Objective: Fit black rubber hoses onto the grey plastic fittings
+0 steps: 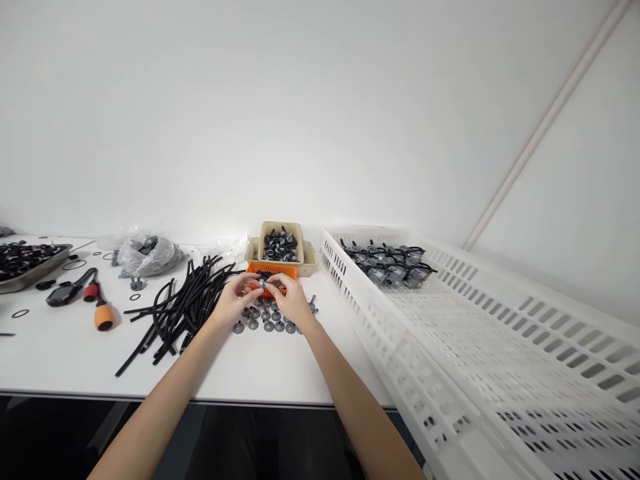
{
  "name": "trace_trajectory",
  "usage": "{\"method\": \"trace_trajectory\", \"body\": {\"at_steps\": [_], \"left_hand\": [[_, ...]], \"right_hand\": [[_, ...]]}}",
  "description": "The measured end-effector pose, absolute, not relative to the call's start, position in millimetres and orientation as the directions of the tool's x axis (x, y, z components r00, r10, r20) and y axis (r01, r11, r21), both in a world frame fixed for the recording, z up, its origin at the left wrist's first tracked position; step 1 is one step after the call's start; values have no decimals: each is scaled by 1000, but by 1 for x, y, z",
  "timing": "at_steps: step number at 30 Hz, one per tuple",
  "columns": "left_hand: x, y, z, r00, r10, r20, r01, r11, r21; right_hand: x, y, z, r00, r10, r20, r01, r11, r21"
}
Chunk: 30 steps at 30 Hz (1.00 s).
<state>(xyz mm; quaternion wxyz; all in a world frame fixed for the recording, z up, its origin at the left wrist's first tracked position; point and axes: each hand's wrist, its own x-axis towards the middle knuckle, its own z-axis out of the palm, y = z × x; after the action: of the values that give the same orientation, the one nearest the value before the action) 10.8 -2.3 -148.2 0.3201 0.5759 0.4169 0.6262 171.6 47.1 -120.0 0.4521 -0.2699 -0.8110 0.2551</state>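
Observation:
Both of my hands meet over the front of a small orange basket (pixel 280 270). Between the fingertips sits a small grey round fitting (pixel 261 283), partly covered by the fingers. My left hand (pixel 234 299) pinches it from the left, and my right hand (pixel 291 301) from the right. Dark small parts show in the basket just behind the fingers. Below the hands, several grey funnel-shaped fittings (pixel 269 326) stand in loose rows on the white table (pixel 260 373). A pile of black rubber tubes (pixel 187 307) lies to the left of my left hand.
Behind the basket, a beige tray (pixel 300 233) holds black and grey parts. A large white slatted crate (pixel 400 333) with grey-black assemblies (pixel 395 263) stands on the right. Leftward are an orange-handled screwdriver (pixel 104 317), a bubble-wrap bag (pixel 150 257) and a metal tray (pixel 47 263).

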Motion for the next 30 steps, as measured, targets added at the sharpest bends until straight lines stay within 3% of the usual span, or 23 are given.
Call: {"method": "trace_trajectory", "body": {"at_steps": [4,16,30], "left_hand": [[10,-1,-150,-116,884,454,123,-440,889],[11,-1,-148,-170,874,455,261,-406,876],[6,1,-150,-288,854,433,296,-351,888]], "right_hand": [[172,45,-120,-465,665,584,223,726,-650],[170,40,-118,-550,550,629,289,832,-474],[169,39,-120,-535,556,635,339,831,-442]]}}
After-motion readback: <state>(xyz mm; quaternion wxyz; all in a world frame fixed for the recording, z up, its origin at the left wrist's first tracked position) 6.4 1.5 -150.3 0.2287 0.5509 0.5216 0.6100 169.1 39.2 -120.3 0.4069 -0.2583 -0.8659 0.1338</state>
